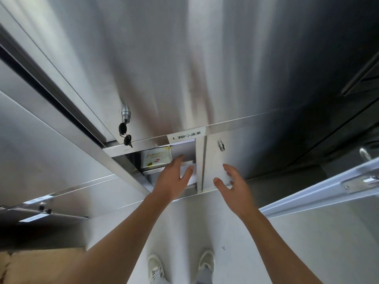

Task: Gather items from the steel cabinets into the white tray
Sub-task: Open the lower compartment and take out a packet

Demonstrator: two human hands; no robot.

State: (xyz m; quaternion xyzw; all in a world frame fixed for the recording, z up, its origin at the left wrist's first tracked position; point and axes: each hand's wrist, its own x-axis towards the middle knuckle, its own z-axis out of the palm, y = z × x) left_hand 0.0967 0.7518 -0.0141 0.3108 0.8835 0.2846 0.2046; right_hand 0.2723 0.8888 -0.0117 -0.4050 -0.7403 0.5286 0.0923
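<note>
At the steel cabinet (205, 68), left hand (174, 181) and right hand (233, 187) extend, fingers spread; both empty.

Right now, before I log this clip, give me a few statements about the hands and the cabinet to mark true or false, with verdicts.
1. The left hand reaches toward the open compartment. True.
2. The right hand holds a packet. False: it holds nothing, and its fingers are spread in front of the closed door.
3. A white packet lies inside the open compartment. True.
4. No lock has anything hanging from it. False: keys hang from the lock on the door above left.
</note>
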